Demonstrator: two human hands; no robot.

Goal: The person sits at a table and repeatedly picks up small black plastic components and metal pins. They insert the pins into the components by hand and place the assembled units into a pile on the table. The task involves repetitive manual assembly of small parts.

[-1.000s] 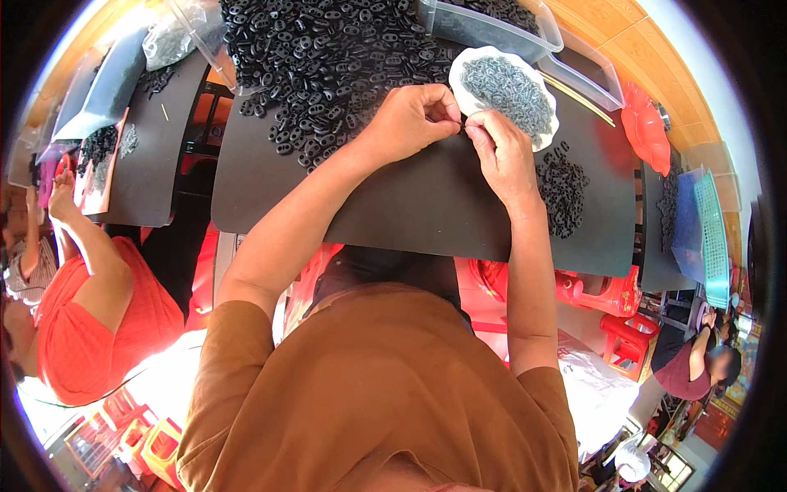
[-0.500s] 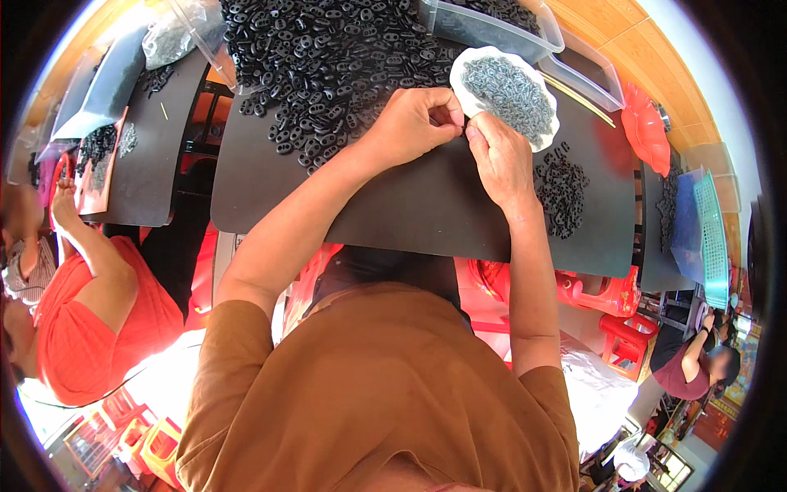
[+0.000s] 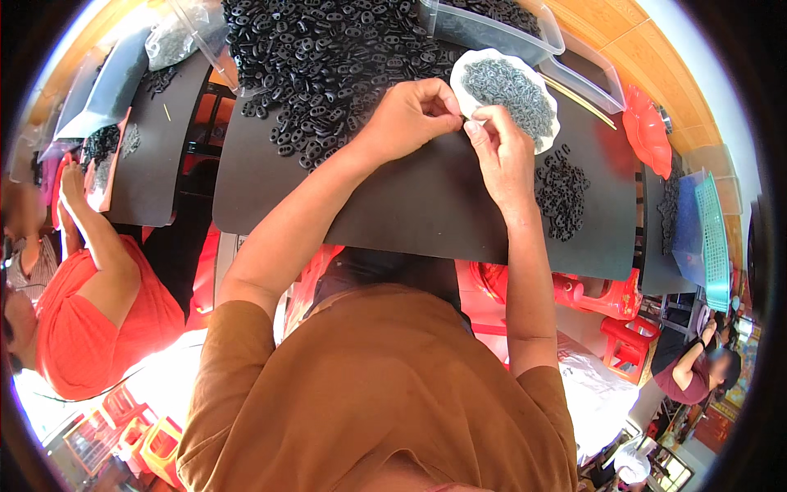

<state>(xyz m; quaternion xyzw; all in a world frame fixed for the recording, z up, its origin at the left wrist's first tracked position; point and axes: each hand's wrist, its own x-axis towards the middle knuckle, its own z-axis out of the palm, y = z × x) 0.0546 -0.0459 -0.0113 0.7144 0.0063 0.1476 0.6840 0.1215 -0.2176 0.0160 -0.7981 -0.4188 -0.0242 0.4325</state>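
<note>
My left hand is closed in a pinch over the table, in front of the white bowl. A small dark piece shows at its fingertips, mostly hidden. Close beside it, my right hand has thumb and forefinger brought together, nearly touching the left fingertips; what they hold, if anything, is too small to make out. Just beyond, the scalloped white bowl holds many small greyish, shiny pieces. A big heap of black oval parts with holes spreads beyond my left hand. Right of my right forearm lies a smaller pile of black pieces.
Clear plastic bins stand at the table's far side, with thin yellow sticks beside them. A red scalloped dish and a teal basket are at right. People sit at both sides, one in red at another table.
My right hand's fingers have shifted and lifted, the forefinger now arched over toward the thumb near the bowl's rim. My left hand has risen slightly. The person at left has moved an arm.
</note>
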